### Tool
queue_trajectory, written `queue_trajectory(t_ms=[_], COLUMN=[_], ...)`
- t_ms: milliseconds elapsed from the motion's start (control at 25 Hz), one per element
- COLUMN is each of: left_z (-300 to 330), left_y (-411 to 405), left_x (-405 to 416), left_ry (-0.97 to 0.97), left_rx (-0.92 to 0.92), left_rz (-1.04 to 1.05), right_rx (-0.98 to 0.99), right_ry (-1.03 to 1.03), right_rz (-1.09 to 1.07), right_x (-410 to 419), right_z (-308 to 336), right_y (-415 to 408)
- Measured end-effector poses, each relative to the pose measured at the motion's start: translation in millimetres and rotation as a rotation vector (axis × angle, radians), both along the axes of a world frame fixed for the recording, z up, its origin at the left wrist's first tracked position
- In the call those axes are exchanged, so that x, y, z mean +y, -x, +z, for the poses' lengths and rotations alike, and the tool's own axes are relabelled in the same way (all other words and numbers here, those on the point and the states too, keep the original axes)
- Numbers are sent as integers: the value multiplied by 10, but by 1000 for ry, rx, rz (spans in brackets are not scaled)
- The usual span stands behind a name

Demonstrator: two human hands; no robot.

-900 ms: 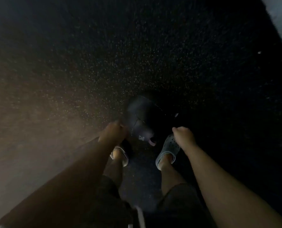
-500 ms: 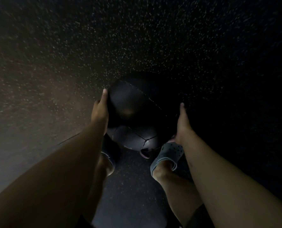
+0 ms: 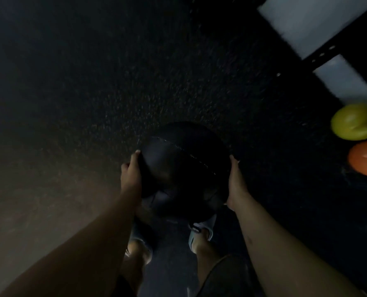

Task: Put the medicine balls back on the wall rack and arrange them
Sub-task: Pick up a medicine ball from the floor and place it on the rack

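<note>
From the head view, looking down past the person's arms: the black medicine ball [image 3: 181,168] is now clasped between both palms, the left hand [image 3: 131,174] flat against its left side and the right hand [image 3: 236,183] pressed to its right side. Each grip is wide, fingers spread along the curve of the ball, holding it by squeeze and not by any handle. A moment ago the hands were only closing on it low by the feet; now it sits higher, above the sandalled feet [image 3: 199,232], and seems clear of the dark speckled floor [image 3: 135,82], though the gloom makes that hard to be sure of.

The view has also swung to the right. A black perforated rack upright [image 3: 326,50] against a pale wall [image 3: 307,20] has come into sight at the upper right, with a yellow ball [image 3: 354,122] and an orange ball [image 3: 366,158] blurred at the right edge, close together.

I'd judge the pick-up done and the carry toward the rack beginning. The ball looks heavy and smooth, so even pressure from both sides matters.
</note>
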State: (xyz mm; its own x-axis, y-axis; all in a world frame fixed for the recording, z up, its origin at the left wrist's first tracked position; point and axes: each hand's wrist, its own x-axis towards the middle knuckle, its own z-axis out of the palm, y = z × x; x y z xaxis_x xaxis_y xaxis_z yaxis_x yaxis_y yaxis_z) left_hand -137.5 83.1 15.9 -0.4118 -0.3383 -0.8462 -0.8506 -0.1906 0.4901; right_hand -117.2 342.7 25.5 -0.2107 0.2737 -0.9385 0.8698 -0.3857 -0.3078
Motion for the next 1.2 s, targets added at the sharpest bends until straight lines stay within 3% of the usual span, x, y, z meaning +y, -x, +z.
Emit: queue_trajectory(t_ms=[200, 440, 680, 920, 1200], left_z=[1996, 4423, 6444, 7556, 8057], left_y=[799, 1214, 778, 114, 80], left_x=[908, 2275, 3849, 5160, 6556], left_ry=[-76, -286, -543, -734, -809], left_rx=[235, 678, 1023, 1208, 1318], left_rz=[-157, -350, -539, -610, -666], right_rx=[341, 970, 1207, 1314, 1405], right_ry=[-108, -281, -557, -761, -824], right_rz=[-245, -537, -745, -805, -854], right_x=[735, 1821, 3053, 4196, 5382], right_z=[2000, 4398, 6378, 7537, 7885], right_y=[301, 170, -743, -1563, -1747])
